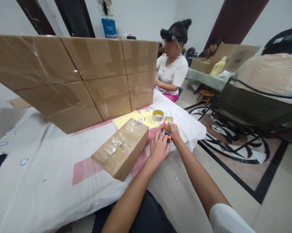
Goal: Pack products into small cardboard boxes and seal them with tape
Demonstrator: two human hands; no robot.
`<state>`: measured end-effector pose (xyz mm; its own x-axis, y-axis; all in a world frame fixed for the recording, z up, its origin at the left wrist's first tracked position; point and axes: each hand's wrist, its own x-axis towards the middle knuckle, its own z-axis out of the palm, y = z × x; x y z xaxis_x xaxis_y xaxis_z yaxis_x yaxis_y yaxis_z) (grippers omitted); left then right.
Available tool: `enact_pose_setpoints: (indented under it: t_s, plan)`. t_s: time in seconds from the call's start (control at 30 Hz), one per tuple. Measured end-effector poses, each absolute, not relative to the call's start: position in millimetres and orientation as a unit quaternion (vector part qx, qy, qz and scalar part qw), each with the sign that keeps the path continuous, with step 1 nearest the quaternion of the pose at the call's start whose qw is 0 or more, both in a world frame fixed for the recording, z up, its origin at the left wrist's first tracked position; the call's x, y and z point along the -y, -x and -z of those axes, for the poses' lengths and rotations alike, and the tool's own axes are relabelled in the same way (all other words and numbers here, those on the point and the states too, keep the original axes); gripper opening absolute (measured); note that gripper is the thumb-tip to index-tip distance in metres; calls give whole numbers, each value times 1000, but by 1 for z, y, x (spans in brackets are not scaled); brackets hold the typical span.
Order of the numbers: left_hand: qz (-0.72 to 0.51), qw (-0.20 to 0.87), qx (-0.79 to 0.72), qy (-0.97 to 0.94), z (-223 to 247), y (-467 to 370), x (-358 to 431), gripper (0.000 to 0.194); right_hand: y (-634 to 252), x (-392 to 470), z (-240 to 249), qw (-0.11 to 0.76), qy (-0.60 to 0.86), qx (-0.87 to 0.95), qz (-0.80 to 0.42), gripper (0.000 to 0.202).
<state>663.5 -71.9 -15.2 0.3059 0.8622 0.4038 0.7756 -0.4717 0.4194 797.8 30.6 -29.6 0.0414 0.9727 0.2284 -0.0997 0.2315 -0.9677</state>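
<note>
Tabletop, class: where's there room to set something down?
The widest bare cloth lies left of the single box, in front of the stacked boxes; a smaller patch lies right of the tape roll. Crowded: around the left hand, right hand and tape dispenser.

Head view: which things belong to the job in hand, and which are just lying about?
Likely part of the job:
- Tape dispenser, under the left hand
- Tape roll, in the right hand
- Taped carton, beside the left forearm
- Loose tape roll, on the table
- Stacked cartons

Apparently just lying about:
- Yellow bottle, on the far table
- Wooden stool
</note>
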Motion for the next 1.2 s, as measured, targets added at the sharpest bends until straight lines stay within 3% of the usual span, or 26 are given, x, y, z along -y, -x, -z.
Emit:
enact_pose_setpoints:
  t_s: [0.23,0.43,0.63,0.77,0.87,1.2]
  plan:
    - [-313,40,-527,-789,21,-653,63,53,-797,-33,32,597,429,505,-452,52]
    - [-379,93,-529,-754,19,-652,66,23,-796,-30,29,589,439,510,-448,55]
    - [-392,160,-573,-702,25,-656,67,29,-793,-27,25,572,442,513,-463,59]
    - [-455,347,-540,-617,26,-663,69,39,-795,-28,26,574,445,511,-460,59]
    - [-494,478,-493,-533,27,-668,68,34,-797,-31,30,577,440,518,-453,61]
    - [-526,516,-492,-464,28,-672,67,17,-798,-38,37,583,446,510,-448,63]
